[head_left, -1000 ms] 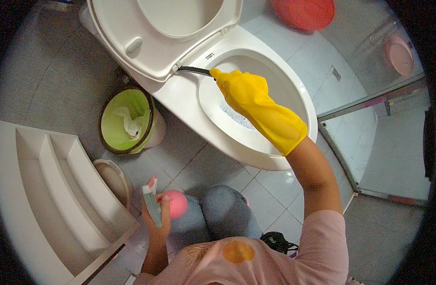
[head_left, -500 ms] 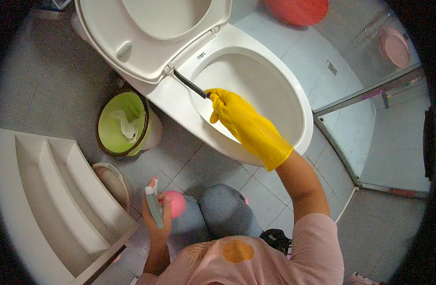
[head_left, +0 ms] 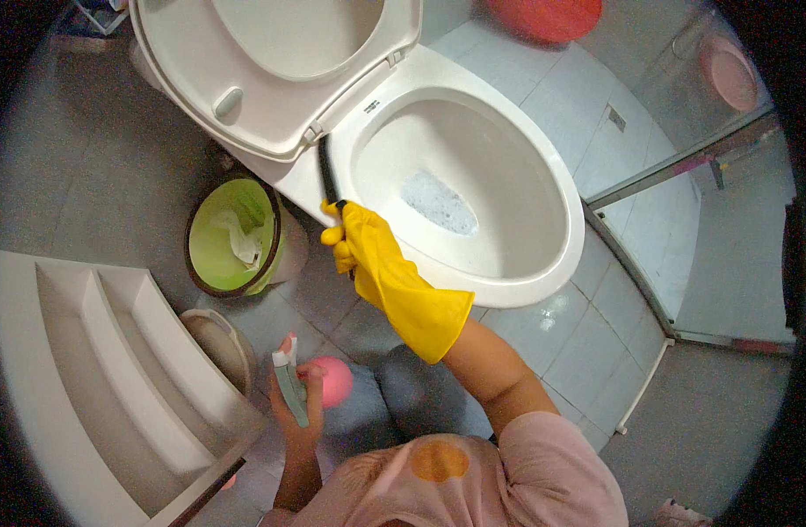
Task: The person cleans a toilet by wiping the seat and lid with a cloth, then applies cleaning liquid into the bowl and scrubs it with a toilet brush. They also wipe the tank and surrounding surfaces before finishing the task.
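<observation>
My right hand (head_left: 368, 255), in a yellow rubber glove, is closed around a slim black brush (head_left: 327, 167). Its far end touches the white toilet (head_left: 517, 281) on the rim beside the seat hinge; I cannot make out the bristles. The seat and lid (head_left: 245, 114) are raised. Foamy water shows at the bottom of the bowl. Down by my lap, my bare left hand (head_left: 304, 400) grips a spray bottle (head_left: 332, 383) with a pink body and a grey-and-white trigger head.
Left of the toilet stands a lime-green waste bin (head_left: 211, 237) with crumpled paper inside. A white shelf unit (head_left: 95, 351) and a beige bucket (head_left: 223, 347) are at the near left. A glass shower screen (head_left: 728, 263) rises at right; a red basin (head_left: 548, 18) is at the back.
My gloved hand has moved left and nearer to me, off the bowl opening, and the brush now stands more upright. Foamy water formerly hidden by the glove shows. My left hand keeps the spray bottle.
</observation>
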`<action>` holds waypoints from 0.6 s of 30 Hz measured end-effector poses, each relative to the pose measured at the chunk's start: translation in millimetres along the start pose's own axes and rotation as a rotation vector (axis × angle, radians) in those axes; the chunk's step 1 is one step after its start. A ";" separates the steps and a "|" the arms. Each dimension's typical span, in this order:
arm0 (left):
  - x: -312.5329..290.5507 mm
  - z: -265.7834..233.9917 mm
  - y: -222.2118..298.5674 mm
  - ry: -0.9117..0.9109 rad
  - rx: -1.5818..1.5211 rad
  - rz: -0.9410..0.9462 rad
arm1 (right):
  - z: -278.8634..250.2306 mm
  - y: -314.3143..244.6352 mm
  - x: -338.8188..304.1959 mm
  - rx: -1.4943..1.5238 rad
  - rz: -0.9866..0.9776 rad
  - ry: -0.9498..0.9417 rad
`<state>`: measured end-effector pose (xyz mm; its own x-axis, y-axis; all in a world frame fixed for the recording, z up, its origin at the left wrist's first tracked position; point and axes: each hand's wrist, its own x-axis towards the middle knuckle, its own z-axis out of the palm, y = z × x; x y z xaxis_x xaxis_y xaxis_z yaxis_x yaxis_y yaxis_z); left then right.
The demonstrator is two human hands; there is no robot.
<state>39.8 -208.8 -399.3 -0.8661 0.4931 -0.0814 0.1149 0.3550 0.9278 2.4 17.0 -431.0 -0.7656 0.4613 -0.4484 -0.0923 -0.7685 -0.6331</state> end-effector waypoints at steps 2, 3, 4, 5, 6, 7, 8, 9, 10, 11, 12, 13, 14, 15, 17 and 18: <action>-0.1 -1.8 -4.4 -0.010 -0.030 -0.008 | 8.2 -8.4 3.3 0.022 -0.017 0.054; -0.8 -2.6 -6.2 -0.014 -0.045 -0.013 | 10.1 -4.7 3.5 -0.004 -0.023 0.039; -1.3 -3.0 -6.3 -0.020 -0.026 -0.036 | 11.0 0.8 2.2 -0.029 -0.030 0.023; -0.6 -4.2 -6.0 -0.027 -0.007 -0.058 | 12.1 4.6 0.3 -0.052 -0.038 0.008; 0.5 -4.7 -4.4 -0.027 0.003 -0.071 | 15.0 4.2 -4.1 -0.145 0.045 0.011; 1.2 -6.1 -2.9 -0.026 0.014 -0.085 | 16.1 7.9 -2.4 -0.093 0.023 -0.002; 0.9 -3.6 -0.1 -0.024 0.009 -0.093 | 15.4 12.4 0.1 -0.046 0.000 -0.008; 1.3 -1.5 -1.6 -0.021 -0.024 -0.085 | 16.4 16.5 2.8 0.002 -0.023 -0.014; 0.9 0.8 -2.5 -0.018 -0.057 -0.079 | 19.7 21.2 6.2 0.018 0.002 0.008; 2.1 2.4 -6.8 -0.009 -0.112 -0.060 | 23.1 22.6 6.7 0.010 0.009 0.024; 2.6 2.2 -7.5 -0.003 -0.110 -0.038 | 26.3 22.9 6.2 0.002 0.015 0.041; 2.6 2.3 -6.7 0.002 -0.109 -0.024 | 27.6 23.3 6.0 -0.006 0.022 0.058; 3.7 2.6 0.9 0.001 -0.055 -0.004 | 20.9 18.0 7.0 -0.061 0.003 0.035; 4.1 3.7 -0.5 0.001 -0.039 -0.014 | 20.4 18.0 7.1 -0.034 -0.007 0.022; 3.9 0.6 -7.0 0.009 -0.026 -0.059 | 22.9 19.5 6.1 0.021 -0.022 -0.009; 3.1 -1.1 -9.8 0.018 -0.036 -0.097 | 18.7 19.4 4.0 -0.012 -0.052 -0.070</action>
<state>35.4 -211.6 -408.3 -0.8810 0.4433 -0.1654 0.0126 0.3715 0.9283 -14.4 -4.4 -433.3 -0.8028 0.4678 -0.3698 -0.1255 -0.7388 -0.6622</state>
